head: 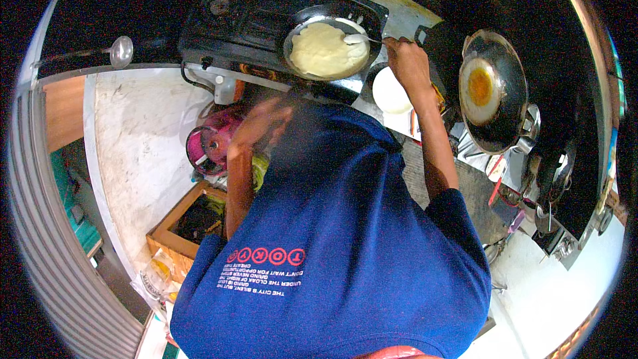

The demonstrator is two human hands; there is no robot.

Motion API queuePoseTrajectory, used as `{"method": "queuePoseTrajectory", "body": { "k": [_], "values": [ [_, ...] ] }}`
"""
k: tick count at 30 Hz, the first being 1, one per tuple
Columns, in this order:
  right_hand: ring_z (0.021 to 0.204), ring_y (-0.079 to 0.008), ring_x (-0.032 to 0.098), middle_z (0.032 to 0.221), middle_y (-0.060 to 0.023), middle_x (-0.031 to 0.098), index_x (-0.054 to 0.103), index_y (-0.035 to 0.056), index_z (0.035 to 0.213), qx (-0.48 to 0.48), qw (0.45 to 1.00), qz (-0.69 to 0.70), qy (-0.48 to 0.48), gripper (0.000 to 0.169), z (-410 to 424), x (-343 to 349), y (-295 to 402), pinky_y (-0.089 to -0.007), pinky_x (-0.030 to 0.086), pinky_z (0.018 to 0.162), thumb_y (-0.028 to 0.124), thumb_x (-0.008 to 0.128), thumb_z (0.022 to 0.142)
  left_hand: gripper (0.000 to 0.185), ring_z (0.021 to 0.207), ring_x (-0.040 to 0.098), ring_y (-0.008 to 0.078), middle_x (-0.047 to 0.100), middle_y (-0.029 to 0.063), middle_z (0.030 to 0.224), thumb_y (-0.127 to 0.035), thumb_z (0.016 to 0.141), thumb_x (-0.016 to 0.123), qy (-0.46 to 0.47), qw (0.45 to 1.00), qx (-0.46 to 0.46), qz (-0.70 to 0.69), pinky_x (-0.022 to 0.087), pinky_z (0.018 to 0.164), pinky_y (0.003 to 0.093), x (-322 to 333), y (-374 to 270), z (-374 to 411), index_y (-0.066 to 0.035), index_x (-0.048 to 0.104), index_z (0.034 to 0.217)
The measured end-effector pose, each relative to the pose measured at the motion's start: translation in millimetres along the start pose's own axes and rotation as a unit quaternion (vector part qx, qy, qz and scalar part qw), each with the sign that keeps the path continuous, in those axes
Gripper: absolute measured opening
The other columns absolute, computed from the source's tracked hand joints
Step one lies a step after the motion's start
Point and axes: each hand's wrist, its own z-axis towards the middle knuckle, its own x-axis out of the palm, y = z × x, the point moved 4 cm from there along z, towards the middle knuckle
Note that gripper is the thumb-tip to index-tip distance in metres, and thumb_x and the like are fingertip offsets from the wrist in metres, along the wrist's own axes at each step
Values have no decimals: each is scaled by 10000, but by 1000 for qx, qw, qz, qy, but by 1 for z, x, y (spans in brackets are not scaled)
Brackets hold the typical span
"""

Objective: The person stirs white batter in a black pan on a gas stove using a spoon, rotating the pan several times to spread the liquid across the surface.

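My right hand (409, 66) grips the handle of a metal spoon (355, 39). Its bowl rests over the right part of a pale yellow layer of batter (319, 52), which spreads unevenly across a round frying pan (294, 67). The pan sits at the right end of a black gas stove (239, 15). Below the stove's front edge is my left hand (269, 122), dim and partly blurred, bent inward close to my chest. Its fingers are too dark to make out. A round white container (392, 90) stands beside the stove, just below my right hand.
A large wok (516, 85) with a browned centre is at the right. A ladle (122, 51) lies at the far left. Down by my left forearm are a pink gas cylinder (214, 134) and a wooden box (162, 232). Red-handled utensils (496, 187) lie on the right.
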Motion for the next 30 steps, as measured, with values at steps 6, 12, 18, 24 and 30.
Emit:
{"method": "queuePoseTrajectory", "body": {
  "k": [6,12,18,24,30],
  "values": [
    [718,-352,639,843,-192,657,684,102,1003,1,1000,7,-9,217,-2,-2,-1,-416,519,653,123,570,820,244,467,465,97,516,7,664,-275,884,595,-35,999,6,10,365,368,242,3,-10,-5,-55,535,968],
    [670,-196,643,754,-136,674,680,38,933,171,914,366,-31,162,-38,37,-86,-331,499,641,91,583,814,438,484,472,87,558,18,756,-265,874,612,-37,998,-14,47,369,376,235,-1,-11,-2,-15,453,1197],
    [726,-244,648,802,-146,661,642,49,971,288,917,270,-53,183,-161,185,-188,-355,510,675,91,555,815,682,484,463,78,578,35,793,-246,862,631,-79,996,-37,0,355,384,226,-4,2,5,20,271,1377],
    [795,-366,641,828,-195,651,601,155,1025,397,915,63,17,213,-204,234,-159,-484,502,679,200,566,819,676,449,436,79,565,40,768,-223,863,628,-5,995,-55,-82,337,368,231,-16,15,9,29,279,1384],
    [693,-289,651,745,-142,661,664,132,1035,240,961,131,-45,255,-219,278,-163,-396,507,591,167,525,824,525,418,414,78,496,10,655,-187,869,622,-121,983,-13,-136,315,349,223,-9,16,3,36,372,1273]
  ]
}}
